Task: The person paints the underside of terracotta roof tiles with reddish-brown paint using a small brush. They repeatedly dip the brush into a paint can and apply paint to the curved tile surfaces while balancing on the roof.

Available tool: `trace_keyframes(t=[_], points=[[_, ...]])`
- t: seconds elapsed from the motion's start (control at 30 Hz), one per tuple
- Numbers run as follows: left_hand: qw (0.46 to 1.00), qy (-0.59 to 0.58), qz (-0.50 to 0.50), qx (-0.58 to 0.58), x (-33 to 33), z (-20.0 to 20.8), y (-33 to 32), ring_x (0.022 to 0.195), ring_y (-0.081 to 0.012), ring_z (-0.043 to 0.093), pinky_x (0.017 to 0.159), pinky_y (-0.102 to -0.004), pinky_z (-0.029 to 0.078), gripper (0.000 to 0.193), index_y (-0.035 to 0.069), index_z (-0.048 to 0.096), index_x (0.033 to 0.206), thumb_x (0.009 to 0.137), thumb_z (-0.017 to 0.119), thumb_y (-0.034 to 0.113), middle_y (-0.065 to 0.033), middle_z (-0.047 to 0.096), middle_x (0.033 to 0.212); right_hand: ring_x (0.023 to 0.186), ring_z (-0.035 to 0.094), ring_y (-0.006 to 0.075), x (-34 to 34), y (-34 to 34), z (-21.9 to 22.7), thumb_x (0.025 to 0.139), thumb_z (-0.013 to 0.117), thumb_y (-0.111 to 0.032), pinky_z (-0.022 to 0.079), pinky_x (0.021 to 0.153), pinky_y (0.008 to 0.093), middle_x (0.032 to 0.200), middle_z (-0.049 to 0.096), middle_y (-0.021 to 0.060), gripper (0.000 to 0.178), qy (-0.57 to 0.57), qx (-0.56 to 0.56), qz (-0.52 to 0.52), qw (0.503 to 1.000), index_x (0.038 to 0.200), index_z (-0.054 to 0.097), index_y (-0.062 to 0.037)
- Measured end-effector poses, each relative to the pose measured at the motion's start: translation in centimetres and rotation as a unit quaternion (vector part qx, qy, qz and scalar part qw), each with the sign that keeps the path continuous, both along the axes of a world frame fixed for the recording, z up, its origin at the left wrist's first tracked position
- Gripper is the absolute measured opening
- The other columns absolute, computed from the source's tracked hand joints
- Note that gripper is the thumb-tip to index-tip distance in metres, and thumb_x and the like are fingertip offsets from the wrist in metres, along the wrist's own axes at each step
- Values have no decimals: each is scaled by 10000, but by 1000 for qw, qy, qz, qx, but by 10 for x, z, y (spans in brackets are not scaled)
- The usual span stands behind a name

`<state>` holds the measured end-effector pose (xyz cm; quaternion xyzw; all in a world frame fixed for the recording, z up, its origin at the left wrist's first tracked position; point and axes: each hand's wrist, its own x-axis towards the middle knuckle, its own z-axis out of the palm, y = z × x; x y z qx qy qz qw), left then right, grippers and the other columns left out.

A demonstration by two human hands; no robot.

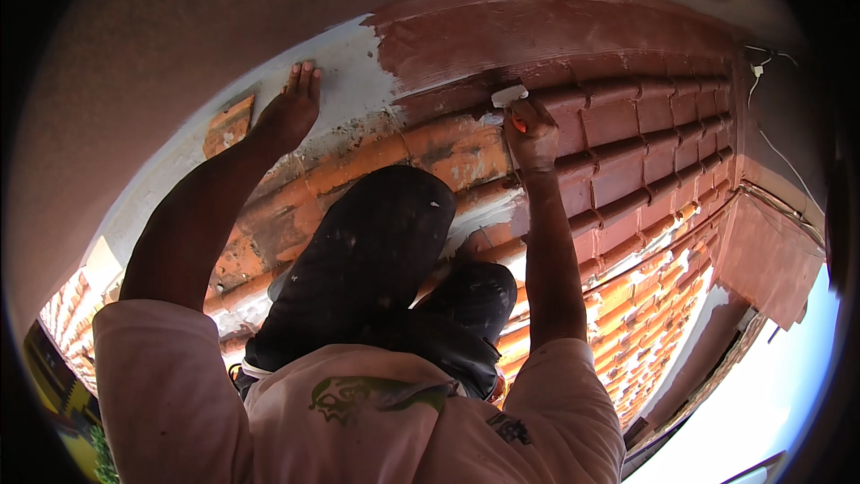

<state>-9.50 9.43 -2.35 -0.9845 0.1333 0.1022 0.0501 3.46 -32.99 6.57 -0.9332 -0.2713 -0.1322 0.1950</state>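
Observation:
My right hand (535, 136) is closed round the handle of a paintbrush (510, 96), of which a pale end and a bit of orange show. The brush is by the border between the red-brown painted roof tiles (632, 157) and the bare orange tiles (461, 159). Away to the left, my left hand (291, 109) rests with its fingers stretched out on the grey-white strip (349, 58) along the wall base. Nothing shows in that hand. The strip's right part carries red-brown paint (484, 36) with a ragged edge.
My bent knees in dark trousers (372, 233) are over the tiles between my arms. A loose orange tile piece (229, 125) lies near my left forearm. A thin white cable (757, 76) hangs at the far right. Sky shows past the roof's lower right edge.

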Motion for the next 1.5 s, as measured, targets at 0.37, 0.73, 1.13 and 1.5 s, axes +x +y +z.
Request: trace_keyframes(t=[0.37,0.73,1.13,1.5], points=[[1000,13,3,7,-1,-4,0,1560,-506,326,1184,-478,506,623,-190,257,1581,1025,489,-30,-404,261,1665,842,721,398,-35,27,-34,848,793,-108,593,715,512,962,710,147,166,-7,67,-18,998,999,729,-130],[999,30,6,-17,0,-5,1,1575,-523,276,1196,-472,487,689,-197,207,1593,975,478,-57,-432,230,1658,852,746,397,-43,27,-24,859,800,-83,613,721,471,988,740,151,157,20,84,-49,995,1004,745,-102],[999,-16,-37,32,-5,1,2,1522,-536,377,1166,-467,519,639,-217,271,1564,1020,510,19,-445,303,1621,886,726,430,22,17,15,824,726,-135,595,776,526,971,737,159,99,72,-109,-1,991,913,712,-93],[1000,4,-14,14,-2,9,-1,1536,-513,369,1180,-463,508,637,-202,284,1571,1009,518,-14,-431,291,1639,940,745,389,31,19,26,795,744,-134,607,793,469,966,753,171,141,118,-208,-37,970,932,729,-106]])
